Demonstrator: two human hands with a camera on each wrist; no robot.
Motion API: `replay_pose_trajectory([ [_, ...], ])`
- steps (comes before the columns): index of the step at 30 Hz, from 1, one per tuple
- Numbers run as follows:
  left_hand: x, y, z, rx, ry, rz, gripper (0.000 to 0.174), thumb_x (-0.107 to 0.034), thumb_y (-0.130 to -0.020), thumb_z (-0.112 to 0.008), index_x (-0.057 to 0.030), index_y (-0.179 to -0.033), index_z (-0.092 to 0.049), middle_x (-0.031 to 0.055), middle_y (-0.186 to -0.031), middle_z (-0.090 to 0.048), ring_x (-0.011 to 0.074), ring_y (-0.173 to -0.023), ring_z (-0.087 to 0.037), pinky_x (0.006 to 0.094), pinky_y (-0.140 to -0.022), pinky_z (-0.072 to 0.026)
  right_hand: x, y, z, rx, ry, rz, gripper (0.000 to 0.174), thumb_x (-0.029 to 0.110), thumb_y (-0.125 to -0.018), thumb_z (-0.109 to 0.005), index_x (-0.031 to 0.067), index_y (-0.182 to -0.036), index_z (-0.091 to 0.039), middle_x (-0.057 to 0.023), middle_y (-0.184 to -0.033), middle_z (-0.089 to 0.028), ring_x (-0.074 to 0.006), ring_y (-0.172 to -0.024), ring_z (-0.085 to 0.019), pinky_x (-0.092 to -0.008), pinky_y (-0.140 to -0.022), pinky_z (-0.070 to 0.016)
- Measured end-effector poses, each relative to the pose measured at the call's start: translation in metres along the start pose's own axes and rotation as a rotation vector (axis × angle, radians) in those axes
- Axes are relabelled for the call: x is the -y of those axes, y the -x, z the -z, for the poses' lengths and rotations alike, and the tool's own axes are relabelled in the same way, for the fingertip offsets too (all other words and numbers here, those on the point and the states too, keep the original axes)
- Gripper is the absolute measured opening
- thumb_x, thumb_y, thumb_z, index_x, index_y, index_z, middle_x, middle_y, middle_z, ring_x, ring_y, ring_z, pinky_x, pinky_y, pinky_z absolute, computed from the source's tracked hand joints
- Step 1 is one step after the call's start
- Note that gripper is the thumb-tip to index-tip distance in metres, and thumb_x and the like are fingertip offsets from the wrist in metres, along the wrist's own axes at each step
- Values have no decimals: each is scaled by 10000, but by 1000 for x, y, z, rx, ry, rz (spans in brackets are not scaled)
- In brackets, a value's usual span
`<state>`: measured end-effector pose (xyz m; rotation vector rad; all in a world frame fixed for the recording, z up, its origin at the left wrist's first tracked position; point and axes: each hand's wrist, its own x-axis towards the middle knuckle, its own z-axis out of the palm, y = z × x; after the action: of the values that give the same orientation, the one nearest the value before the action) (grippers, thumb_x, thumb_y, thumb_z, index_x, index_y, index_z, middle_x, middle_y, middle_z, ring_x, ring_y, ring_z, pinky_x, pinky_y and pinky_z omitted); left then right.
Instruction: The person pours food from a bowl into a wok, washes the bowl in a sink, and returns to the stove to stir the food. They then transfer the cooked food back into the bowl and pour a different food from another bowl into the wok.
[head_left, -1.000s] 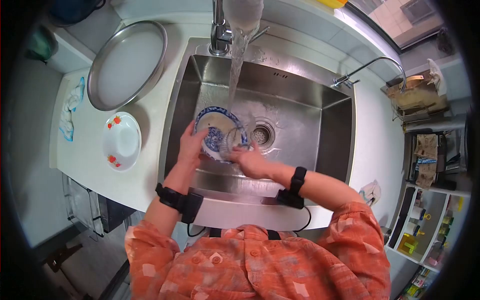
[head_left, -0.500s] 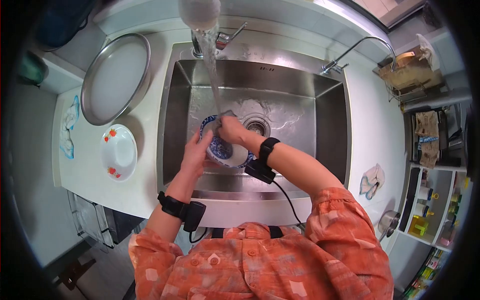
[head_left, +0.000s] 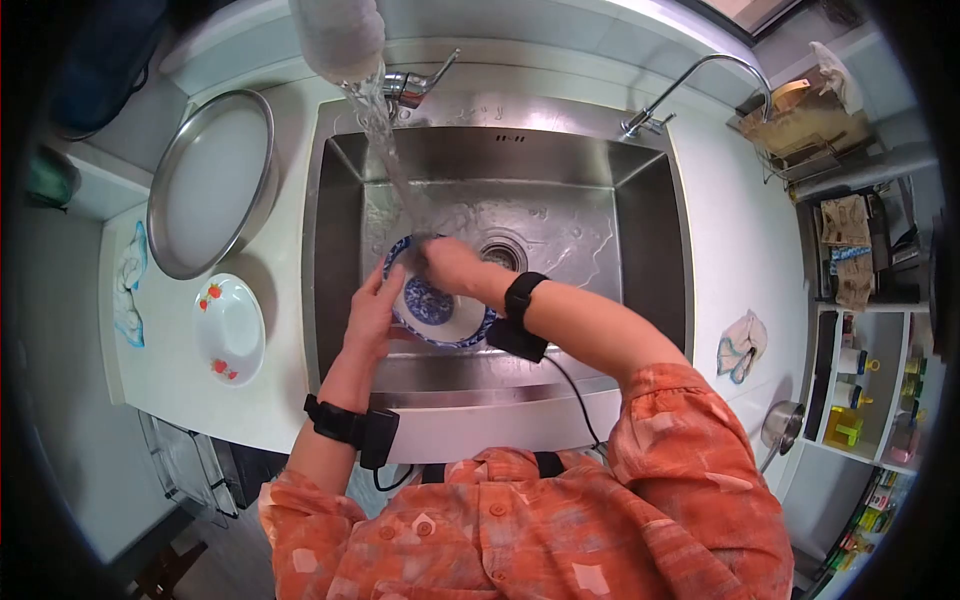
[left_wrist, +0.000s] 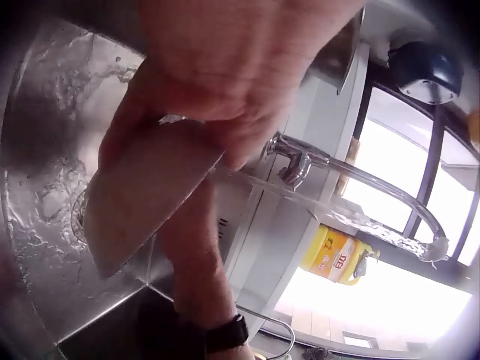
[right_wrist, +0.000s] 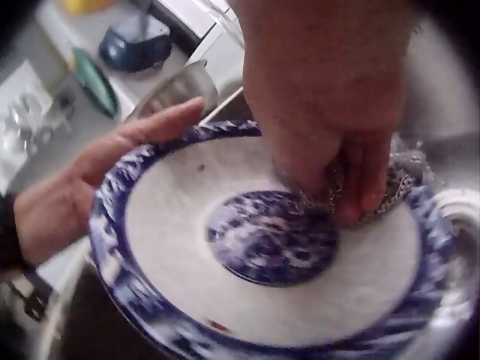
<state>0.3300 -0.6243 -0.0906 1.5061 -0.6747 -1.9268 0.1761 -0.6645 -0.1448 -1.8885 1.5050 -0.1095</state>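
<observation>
A white plate with a blue patterned rim and centre is held tilted over the sink. My left hand grips its left edge, the thumb along the rim and the fingers underneath. In my right hand is a silvery steel wool scrubber, pressed against the plate's inner face near the far rim. Small reddish-brown specks show on the white surface in the right wrist view. From the left wrist camera only the plate's pale underside appears, with the right forearm beyond it.
Water runs from the tap into the steel sink by the plate's far edge. On the left counter sit a large metal basin and a white bowl with red motifs. A crumpled cloth lies on the right.
My right hand has moved with the scrubber from the plate's near right side to its far inner side, wrist now over the right rim. The left hand keeps its grip. The head view has shifted.
</observation>
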Motion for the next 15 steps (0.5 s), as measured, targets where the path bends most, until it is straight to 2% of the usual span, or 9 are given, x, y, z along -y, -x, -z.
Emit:
replay_pose_trajectory([
  [1,0,1,-1,21,-4,29,543,-379,-834,-574,-117,-1284,-421,53,-966,-606,157,-767,-624,339,-432,-534,13,5,8,0,-2,-1,171,87,-696,-562,-4,-830,-615,-204,-807,-620,-344,-767,-614,-394,-673,-499],
  [3,3,-5,7,-10,26,36,537,-367,-831,-582,-115,-1280,-429,54,-979,-603,154,-784,-619,334,-429,-530,39,19,18,145,-796,-92,176,98,-696,-563,-14,-828,-595,-206,-791,-619,-337,-733,-610,-379,-666,-498],
  [5,7,-13,16,-40,55,47,531,-356,-829,-590,-114,-1275,-436,55,-991,-599,151,-800,-615,328,-425,-527,32,27,9,272,-820,43,208,128,-745,-553,-35,-864,-603,-195,-771,-633,-316,-687,-615,-358,-632,-499],
  [7,3,-18,19,-9,114,-154,504,-310,-837,-594,-82,-1262,-451,56,-1020,-592,140,-819,-602,300,-460,-524,16,37,15,494,-97,328,208,110,-739,-552,-16,-894,-610,-190,-788,-635,-315,-747,-626,-367,-660,-503],
  [8,0,-13,18,-11,64,-116,474,-222,-847,-582,-38,-1263,-445,52,-1030,-592,123,-820,-593,268,-554,-518,9,39,19,499,-95,332,208,110,-739,-552,-16,-894,-610,-190,-788,-635,-315,-747,-626,-367,-660,-503],
  [10,-5,-4,16,-3,-30,-86,478,-202,-843,-579,-38,-1270,-438,53,-1027,-596,116,-832,-590,257,-594,-511,-12,37,29,391,380,173,172,97,-745,-541,9,-867,-625,-193,-828,-634,-318,-797,-625,-384,-684,-502],
  [11,-4,-3,14,12,-127,-52,484,-182,-840,-576,-38,-1278,-431,55,-1024,-599,109,-843,-587,246,-634,-504,-26,33,31,174,375,153,108,108,-741,-540,13,-761,-588,-163,-831,-611,-316,-749,-617,-407,-645,-500],
  [13,-1,-6,17,36,-109,-69,483,-151,-811,-579,-53,-1266,-453,61,-1028,-606,117,-854,-591,250,-670,-498,-33,26,47,-170,354,212,93,115,-738,-568,31,-775,-579,-141,-855,-593,-321,-728,-604,-414,-639,-493],
  [15,3,-9,21,46,-94,-88,487,-120,-782,-583,-67,-1254,-476,67,-1031,-613,125,-866,-594,254,-707,-492,-18,28,59,-153,258,299,127,147,-732,-593,35,-790,-587,-130,-854,-587,-317,-774,-596,-409,-664,-489],
])
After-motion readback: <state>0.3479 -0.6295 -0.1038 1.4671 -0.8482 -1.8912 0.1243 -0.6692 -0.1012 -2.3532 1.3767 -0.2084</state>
